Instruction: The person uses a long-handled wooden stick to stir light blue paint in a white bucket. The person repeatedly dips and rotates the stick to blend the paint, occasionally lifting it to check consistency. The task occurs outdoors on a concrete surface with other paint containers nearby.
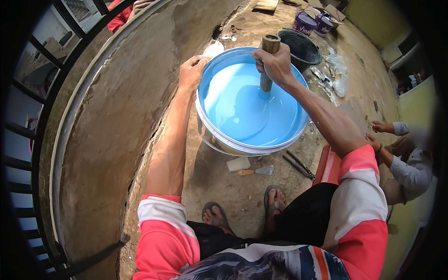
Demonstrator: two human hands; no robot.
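A large white bucket filled with light blue paint stands in front of me. On its upper left rim is my left hand, closed over the edge with its fingertips partly hidden. My right hand is wrapped round a thick wooden stick, held nearly upright over the right part of the bucket. The stick's lower end dips into the paint and is out of sight below the surface. Gentle ripples show around it.
Before my feet lie a scraper, a pale block and dark metal pliers-like tool. A black tub and purple buckets stand beyond. A low wall runs along the left. Another person sits at right.
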